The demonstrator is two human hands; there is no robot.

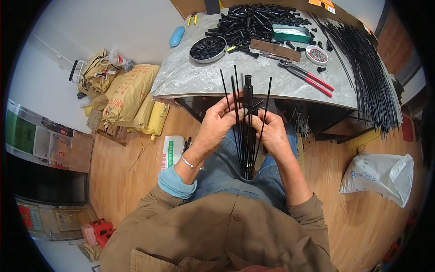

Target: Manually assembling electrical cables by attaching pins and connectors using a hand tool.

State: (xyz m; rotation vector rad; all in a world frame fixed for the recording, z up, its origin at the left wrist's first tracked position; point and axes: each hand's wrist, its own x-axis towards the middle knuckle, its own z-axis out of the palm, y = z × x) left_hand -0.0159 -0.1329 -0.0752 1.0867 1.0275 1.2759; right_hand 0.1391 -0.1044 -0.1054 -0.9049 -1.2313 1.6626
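In front of my lap I hold a bundle of thin black rods (247,158) gathered around an upright black plastic tube (248,93) with a flared top. Several rods fan out above my fingers, beside the tube. My left hand (216,124) is closed on the bundle, fingers behind the rods, thumb near the tube. From the other side my right hand (273,136) pinches at the rods just below the tube's thicker part. Both sets of fingertips meet there and hide the exact joint. The bundle's lower end narrows over my lap.
On the grey table (181,75) are a heap of black plastic tubes (253,20), a round tin of small black parts (207,49), red-handled pliers (308,77) and a small white dish (316,55). Long black rods (362,68) overhang its right edge. A white sack (378,177) stands right.
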